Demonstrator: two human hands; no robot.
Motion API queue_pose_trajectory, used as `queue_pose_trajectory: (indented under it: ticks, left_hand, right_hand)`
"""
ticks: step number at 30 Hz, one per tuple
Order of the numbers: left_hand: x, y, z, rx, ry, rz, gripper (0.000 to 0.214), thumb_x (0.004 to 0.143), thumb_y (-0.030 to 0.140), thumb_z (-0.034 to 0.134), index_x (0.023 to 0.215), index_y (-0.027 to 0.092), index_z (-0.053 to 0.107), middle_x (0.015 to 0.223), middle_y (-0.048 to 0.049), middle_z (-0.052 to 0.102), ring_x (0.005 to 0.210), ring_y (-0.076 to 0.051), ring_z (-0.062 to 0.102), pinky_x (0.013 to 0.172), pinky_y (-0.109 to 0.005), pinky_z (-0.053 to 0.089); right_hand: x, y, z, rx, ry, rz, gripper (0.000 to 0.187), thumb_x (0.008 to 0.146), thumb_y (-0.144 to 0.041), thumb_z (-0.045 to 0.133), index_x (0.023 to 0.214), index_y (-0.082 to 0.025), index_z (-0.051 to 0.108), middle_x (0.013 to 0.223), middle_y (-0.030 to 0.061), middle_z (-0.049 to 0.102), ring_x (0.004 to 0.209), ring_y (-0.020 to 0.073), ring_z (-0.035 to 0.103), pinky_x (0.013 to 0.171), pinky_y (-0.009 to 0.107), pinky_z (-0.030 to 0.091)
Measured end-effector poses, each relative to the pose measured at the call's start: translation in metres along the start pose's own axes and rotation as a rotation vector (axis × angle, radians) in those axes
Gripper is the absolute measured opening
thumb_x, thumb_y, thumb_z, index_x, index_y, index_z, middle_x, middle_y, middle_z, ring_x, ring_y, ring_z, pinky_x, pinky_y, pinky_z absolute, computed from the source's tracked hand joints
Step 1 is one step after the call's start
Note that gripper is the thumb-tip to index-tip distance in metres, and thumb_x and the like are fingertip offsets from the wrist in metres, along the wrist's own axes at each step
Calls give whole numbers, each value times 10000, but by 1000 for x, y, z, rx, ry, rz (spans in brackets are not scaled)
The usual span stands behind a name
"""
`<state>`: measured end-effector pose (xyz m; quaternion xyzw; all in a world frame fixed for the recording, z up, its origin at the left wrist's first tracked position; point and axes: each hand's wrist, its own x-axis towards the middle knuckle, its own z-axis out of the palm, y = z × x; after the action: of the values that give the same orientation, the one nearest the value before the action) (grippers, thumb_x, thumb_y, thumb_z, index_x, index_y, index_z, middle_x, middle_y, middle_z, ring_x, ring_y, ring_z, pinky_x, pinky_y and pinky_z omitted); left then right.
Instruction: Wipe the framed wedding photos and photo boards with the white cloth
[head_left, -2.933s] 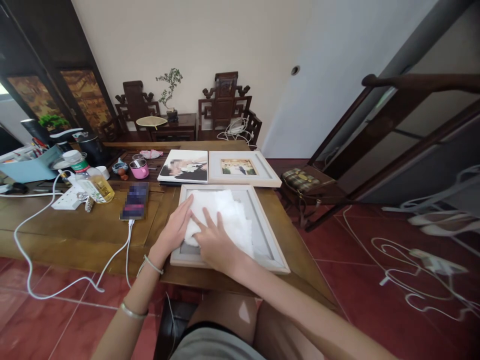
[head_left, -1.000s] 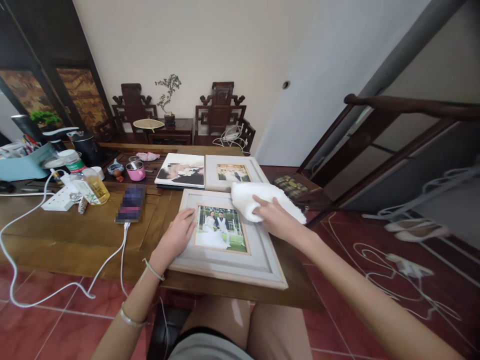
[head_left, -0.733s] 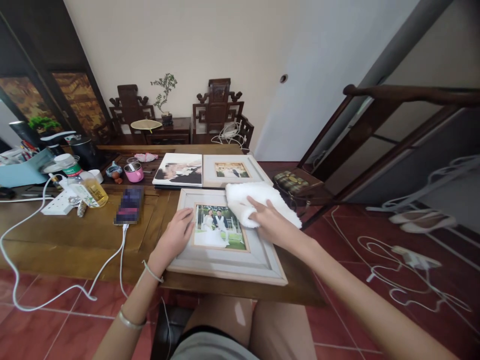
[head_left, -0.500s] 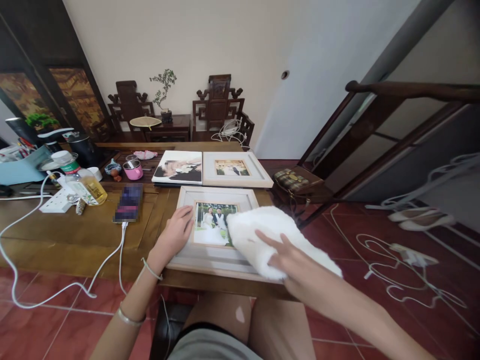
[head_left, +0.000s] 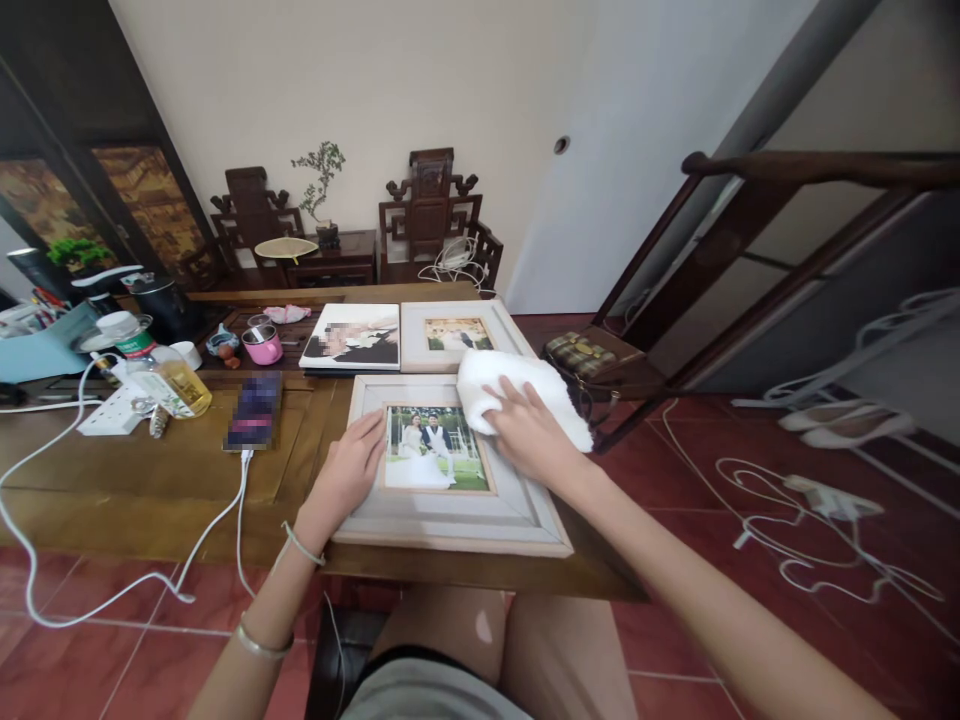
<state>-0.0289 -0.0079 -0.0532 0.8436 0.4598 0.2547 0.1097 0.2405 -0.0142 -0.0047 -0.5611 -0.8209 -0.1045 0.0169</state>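
- From my remote seat: the near picture frame (head_left: 457, 541) lies flat, photo upward.
- At its 9 o'clock edge the left hand (head_left: 346, 475) rests almost straight, grasping nothing; I'd keep it bracing.
- The right hand (head_left: 529, 430), half-spread, has hold of the white cloth (head_left: 559, 392) at 1 o'clock; I'd press lightly, evenly.
- Second frame (head_left: 413, 338), 12 o'clock: I'd avoid snagging it.

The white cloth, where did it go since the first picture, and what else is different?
The white cloth slid toward the far right corner of the near photo frame, under the right hand, so the wedding photo is uncovered. The left hand, at the cloth's edge before, now lies on the frame's left side. The smartphone and pink cup stayed put.
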Motion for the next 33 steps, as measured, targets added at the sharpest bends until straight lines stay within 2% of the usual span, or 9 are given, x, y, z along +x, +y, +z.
queue_pose_trajectory:
  ticks: [4, 10, 12, 14, 16, 20, 25, 29, 33]
  left_hand:
    - [0, 2, 0, 5, -5, -23, 405, 972, 242, 355, 1356, 179, 471, 1421, -108, 468, 1332, -222, 413, 1096, -433, 370]
    - [1, 0, 4, 20, 2, -18, 400, 974, 244, 355, 1347, 175, 481, 1413, -114, 475, 1330, -227, 413, 1097, -440, 363]
    - [2, -1, 5, 23, 1, -22, 396, 974, 240, 358, 1341, 167, 487, 1412, -120, 474, 1330, -229, 413, 1095, -440, 366]
    - [2, -2, 5, 27, 6, -28, 389, 973, 239, 367, 1332, 159, 494, 1403, -130, 479, 1327, -231, 416, 1089, -441, 373]
    - [3, -5, 6, 33, 16, -25, 380, 970, 241, 381, 1321, 161, 503, 1390, -137, 489, 1325, -233, 419, 1083, -448, 379]
    - [5, -10, 7, 43, 19, 19, 371, 968, 242, 395, 1315, 173, 508, 1379, -135, 500, 1322, -231, 425, 1083, -457, 381]
    - [6, -11, 6, 38, 29, 17, 363, 966, 243, 396, 1297, 177, 529, 1375, -131, 509, 1312, -237, 440, 1075, -468, 393]
    - [7, -8, 6, 29, 33, -13, 355, 966, 243, 391, 1276, 174, 549, 1365, -129, 520, 1308, -244, 446, 1066, -472, 406]
    - [8, -7, 7, 31, 27, -23, 356, 965, 229, 384, 1270, 158, 553, 1379, -127, 510, 1313, -246, 439, 1075, -479, 391]
  right_hand:
    - [-18, -11, 0, 14, -11, -46, 366, 709, 27, 463, 968, -53, 709, 1345, 231, 525, 1351, 405, 326, 1078, 586, 271]
    - [-90, -39, -16, 76, -29, -138, 342, 618, 6, 529, 853, -140, 730, 1310, 182, 573, 1311, 395, 404, 1076, 533, 339]
    - [-103, -44, -21, 120, -41, -137, 368, 596, 7, 521, 846, -164, 729, 1306, 159, 583, 1308, 384, 413, 1076, 536, 345]
    - [-102, -45, -24, 147, -69, -102, 401, 607, 16, 493, 880, -165, 725, 1311, 156, 581, 1317, 371, 407, 1067, 556, 345]
    - [-88, -41, -25, 154, -96, -53, 418, 635, 27, 463, 922, -139, 717, 1318, 177, 569, 1331, 367, 387, 1058, 576, 338]
    - [-39, -24, -17, 145, -80, 16, 394, 703, 7, 454, 1007, -83, 688, 1349, 217, 527, 1357, 375, 337, 1058, 592, 308]
    - [8, -5, 1, 79, -2, -16, 404, 736, -1, 434, 1060, -68, 666, 1374, 206, 507, 1367, 376, 312, 1059, 614, 267]
    - [-3, -9, 3, 51, -24, -56, 391, 716, 6, 449, 1016, -73, 687, 1376, 204, 506, 1368, 379, 308, 1064, 612, 270]
    - [-51, -25, -12, 90, -87, -92, 395, 678, 17, 458, 959, -97, 712, 1388, 199, 492, 1359, 392, 323, 1060, 604, 305]
